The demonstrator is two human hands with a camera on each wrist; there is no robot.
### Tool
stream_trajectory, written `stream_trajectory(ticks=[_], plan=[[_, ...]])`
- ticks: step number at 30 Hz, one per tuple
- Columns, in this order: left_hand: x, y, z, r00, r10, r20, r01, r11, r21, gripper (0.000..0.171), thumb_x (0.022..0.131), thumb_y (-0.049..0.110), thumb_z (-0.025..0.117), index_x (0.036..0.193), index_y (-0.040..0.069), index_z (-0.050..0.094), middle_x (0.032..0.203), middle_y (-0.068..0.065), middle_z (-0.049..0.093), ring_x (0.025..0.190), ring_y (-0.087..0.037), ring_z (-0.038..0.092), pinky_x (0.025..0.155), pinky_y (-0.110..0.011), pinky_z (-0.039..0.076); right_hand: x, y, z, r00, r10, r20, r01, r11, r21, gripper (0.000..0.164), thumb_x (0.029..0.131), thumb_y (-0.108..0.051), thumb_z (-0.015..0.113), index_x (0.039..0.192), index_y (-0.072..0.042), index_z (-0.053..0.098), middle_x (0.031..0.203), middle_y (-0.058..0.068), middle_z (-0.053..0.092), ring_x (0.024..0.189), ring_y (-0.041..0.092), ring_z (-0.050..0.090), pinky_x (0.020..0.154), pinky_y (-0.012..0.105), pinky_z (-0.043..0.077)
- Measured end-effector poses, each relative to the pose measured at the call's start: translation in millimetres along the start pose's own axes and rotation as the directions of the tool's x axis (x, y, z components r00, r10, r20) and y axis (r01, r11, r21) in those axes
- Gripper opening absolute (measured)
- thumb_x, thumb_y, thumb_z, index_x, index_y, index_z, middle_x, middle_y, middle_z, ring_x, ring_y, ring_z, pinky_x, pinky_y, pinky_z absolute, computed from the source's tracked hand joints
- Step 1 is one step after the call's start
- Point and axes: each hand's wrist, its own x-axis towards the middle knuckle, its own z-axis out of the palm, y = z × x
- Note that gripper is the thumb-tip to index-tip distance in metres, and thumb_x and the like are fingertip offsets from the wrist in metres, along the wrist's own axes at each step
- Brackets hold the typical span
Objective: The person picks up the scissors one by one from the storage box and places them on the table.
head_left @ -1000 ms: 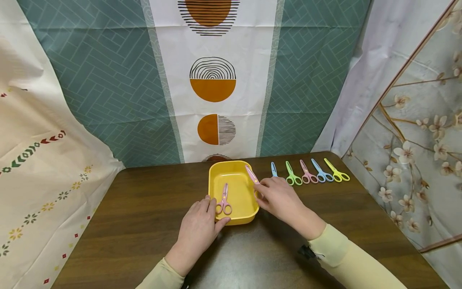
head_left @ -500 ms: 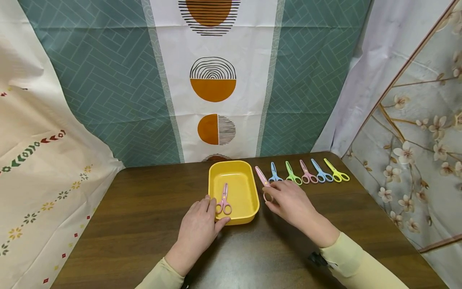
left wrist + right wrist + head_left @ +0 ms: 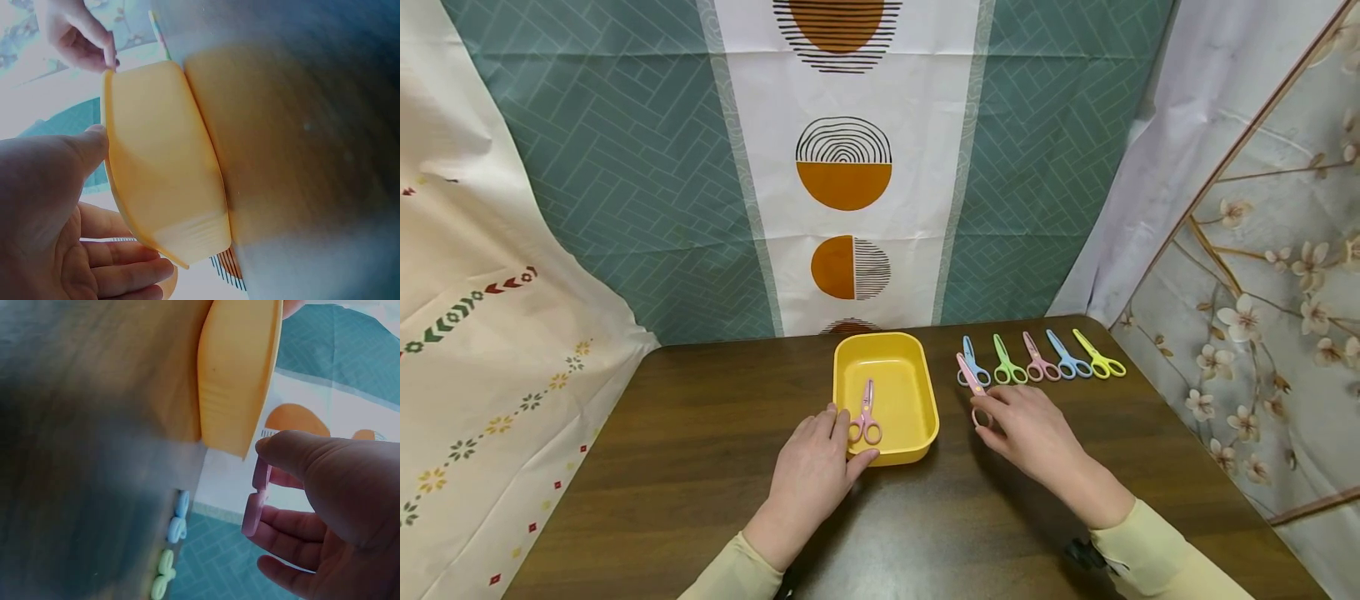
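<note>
A yellow plastic tray (image 3: 916, 450) stands on the table with pink scissors (image 3: 867, 413) lying inside it. My left hand (image 3: 815, 473) holds the tray at its near left corner, thumb on the front rim and fingers along the left side. In the left wrist view the thumb touches the rim of the tray (image 3: 162, 150). To the right of the tray, my right hand (image 3: 1033, 429) pinches a second pair of pink scissors (image 3: 972, 377) by the handles, blades pointing away. The right wrist view shows these scissors' handles (image 3: 253, 512) between thumb and fingers, above the table.
Along the table's far right edge lies a row of scissors: blue scissors (image 3: 982, 372), partly behind the held pair, then green scissors (image 3: 1010, 367), pink scissors (image 3: 1042, 364), more blue scissors (image 3: 1070, 362) and yellow scissors (image 3: 1103, 360). A patterned curtain (image 3: 850, 167) hangs behind the table.
My right hand has carried the pink scissors rightward, from over the tray's right rim to in front of the left blue scissors. My left hand and the tray have stayed put.
</note>
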Motion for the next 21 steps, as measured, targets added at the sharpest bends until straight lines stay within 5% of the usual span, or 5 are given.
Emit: stream_trajectory(ticks=[7, 21], plan=[[0.0, -0.1, -0.5, 1.000, -0.002, 0.007, 0.002, 1.000, 0.003, 0.071, 0.091, 0.055, 0.088, 0.122, -0.008, 0.073, 0.122, -0.027, 0.074, 0.110, -0.039, 0.073, 0.102, -0.048, 0.060, -12, 2, 1, 1.000, -0.018, -0.017, 0.018, 1.000, -0.012, 0.036, 0.082, -0.019, 0.097, 0.113, -0.011, 0.080, 0.103, 0.009, 0.075, 0.089, 0.034, 0.071, 0.082, 0.054, 0.059], [0.0, 0.4, -1.1, 1.000, -0.002, -0.004, 0.002, 1.000, 0.003, 0.072, 0.090, 0.055, 0.090, 0.122, -0.008, 0.074, 0.122, -0.027, 0.074, 0.108, -0.040, 0.073, 0.100, -0.048, 0.060, -32, -1, 6, 0.995, -0.009, 0.100, 0.010, 1.000, -0.009, 0.035, 0.082, -0.022, 0.097, 0.110, -0.015, 0.079, 0.099, 0.004, 0.074, 0.085, 0.028, 0.069, 0.078, 0.051, 0.059]])
